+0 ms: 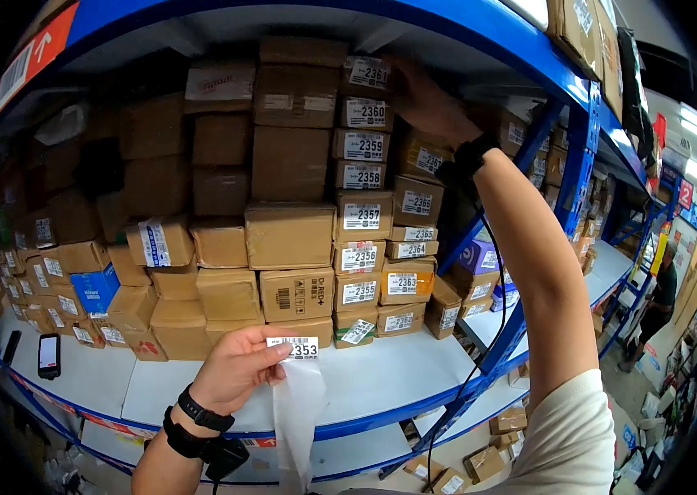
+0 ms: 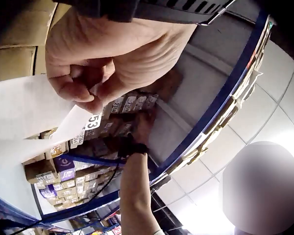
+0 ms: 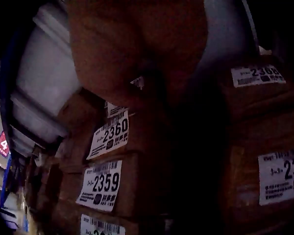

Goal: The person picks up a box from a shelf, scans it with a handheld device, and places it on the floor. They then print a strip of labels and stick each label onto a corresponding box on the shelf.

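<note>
My left hand (image 1: 237,367) pinches a white printed label (image 1: 303,348) ending in 2353 between thumb and fingers. A pale strip of backing paper (image 1: 299,421) hangs down from it, in front of the shelf edge. My right hand (image 1: 423,103) is raised to the top of a box column, at the right side of a small cardboard box (image 1: 367,74) labelled 2361. In the right wrist view this hand (image 3: 137,49) covers most of that box, and its fingers are lost in shadow. Directly below sits the box labelled 2360 (image 1: 365,113).
Stacked cartons (image 1: 291,235) fill the blue-framed shelf (image 1: 365,404). A handheld scanner or phone (image 1: 49,356) lies on the shelf at left. A black cable (image 1: 493,330) hangs from the right wrist past a blue upright (image 1: 583,157). Farther right, another person (image 1: 660,305) stands in the aisle.
</note>
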### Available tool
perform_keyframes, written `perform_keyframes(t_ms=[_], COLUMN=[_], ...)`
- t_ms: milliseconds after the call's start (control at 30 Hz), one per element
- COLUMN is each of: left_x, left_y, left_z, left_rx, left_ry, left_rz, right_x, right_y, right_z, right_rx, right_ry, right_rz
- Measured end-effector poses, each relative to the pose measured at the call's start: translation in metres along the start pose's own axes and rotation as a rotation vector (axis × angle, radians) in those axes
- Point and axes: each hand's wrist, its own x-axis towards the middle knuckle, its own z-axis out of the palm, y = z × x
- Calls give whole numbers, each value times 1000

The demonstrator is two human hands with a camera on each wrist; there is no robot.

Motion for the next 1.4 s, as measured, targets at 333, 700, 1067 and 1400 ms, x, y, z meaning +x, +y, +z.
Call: perform_keyframes(t_ms=[333,700,1067,1400], left_x=[-11,0,25,31], left_y=[29,86,130,127], left_z=[23,25,7,-18], left_rx=[296,497,747,793], left_ry=[124,135,342,182], left_rz=[434,761,1069,603], right_x=[-98,-118,-77,50], right_y=[-137,-218,-214,-118], right_z=[21,47,34,55], right_rx=[648,700,982,376], right_ry=[-17,236,154,684], right_rz=[44,-29,202,219])
